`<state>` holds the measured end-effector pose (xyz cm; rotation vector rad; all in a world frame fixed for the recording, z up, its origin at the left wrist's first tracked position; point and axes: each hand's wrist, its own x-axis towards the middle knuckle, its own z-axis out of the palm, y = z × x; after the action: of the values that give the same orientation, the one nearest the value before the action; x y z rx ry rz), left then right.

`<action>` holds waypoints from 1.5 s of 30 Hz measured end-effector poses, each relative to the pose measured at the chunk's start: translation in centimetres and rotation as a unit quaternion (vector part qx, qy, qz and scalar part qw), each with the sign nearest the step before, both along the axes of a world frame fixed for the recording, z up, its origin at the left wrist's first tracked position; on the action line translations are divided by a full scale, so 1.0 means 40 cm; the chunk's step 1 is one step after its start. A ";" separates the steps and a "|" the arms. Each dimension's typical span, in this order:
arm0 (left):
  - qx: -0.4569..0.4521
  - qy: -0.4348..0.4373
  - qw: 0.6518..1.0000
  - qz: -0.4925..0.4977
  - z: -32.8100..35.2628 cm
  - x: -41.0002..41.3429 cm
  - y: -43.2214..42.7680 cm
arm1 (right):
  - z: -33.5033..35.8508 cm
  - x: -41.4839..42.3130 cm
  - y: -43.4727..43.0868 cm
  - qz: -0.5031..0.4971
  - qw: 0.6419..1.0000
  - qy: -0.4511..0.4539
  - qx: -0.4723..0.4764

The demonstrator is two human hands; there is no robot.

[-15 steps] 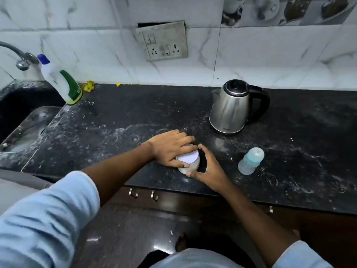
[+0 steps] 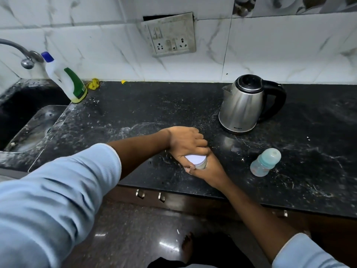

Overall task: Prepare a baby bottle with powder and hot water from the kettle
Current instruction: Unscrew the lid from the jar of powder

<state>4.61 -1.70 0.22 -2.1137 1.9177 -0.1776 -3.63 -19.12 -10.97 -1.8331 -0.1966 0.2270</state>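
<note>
A small powder jar (image 2: 197, 161) with a white lid stands on the black counter (image 2: 135, 117) near its front edge. My left hand (image 2: 185, 142) curls over the lid from above. My right hand (image 2: 210, 169) grips the jar's body from the right side. The capped baby bottle (image 2: 265, 161), pale blue, stands to the right of my hands, apart from them. The steel kettle (image 2: 243, 105) with a black handle sits behind, lid shut.
A sink (image 2: 29, 128) with a tap (image 2: 25, 55) lies at the left. A white and green detergent bottle (image 2: 65, 78) leans by the wall. A socket panel (image 2: 170, 33) hangs on the tiled wall. Drawer handles (image 2: 150, 195) show below the counter's edge.
My left hand's fingers have curled tighter over the lid. The right hand has wrapped further round the jar. The jar has stayed in place.
</note>
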 end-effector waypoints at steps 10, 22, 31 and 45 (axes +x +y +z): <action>-0.088 -0.012 0.979 0.184 -0.091 -0.069 0.011 | -0.005 -0.017 0.025 -0.038 0.999 -0.038 0.006; -0.140 0.046 0.767 0.625 -0.078 -0.219 -0.109 | 0.027 -0.026 0.038 -0.031 0.998 -0.045 0.028; -0.011 0.009 0.989 0.147 0.022 -0.093 -0.009 | 0.004 -0.028 0.027 -0.044 0.998 -0.036 0.008; -0.161 0.093 0.877 0.443 -0.062 -0.154 -0.084 | -0.001 -0.021 0.029 -0.044 0.995 -0.085 0.000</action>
<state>-1.55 -5.07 -2.27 -3.0863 0.8383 -0.0959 -4.45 -17.97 -11.02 -1.8578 -0.2324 0.0090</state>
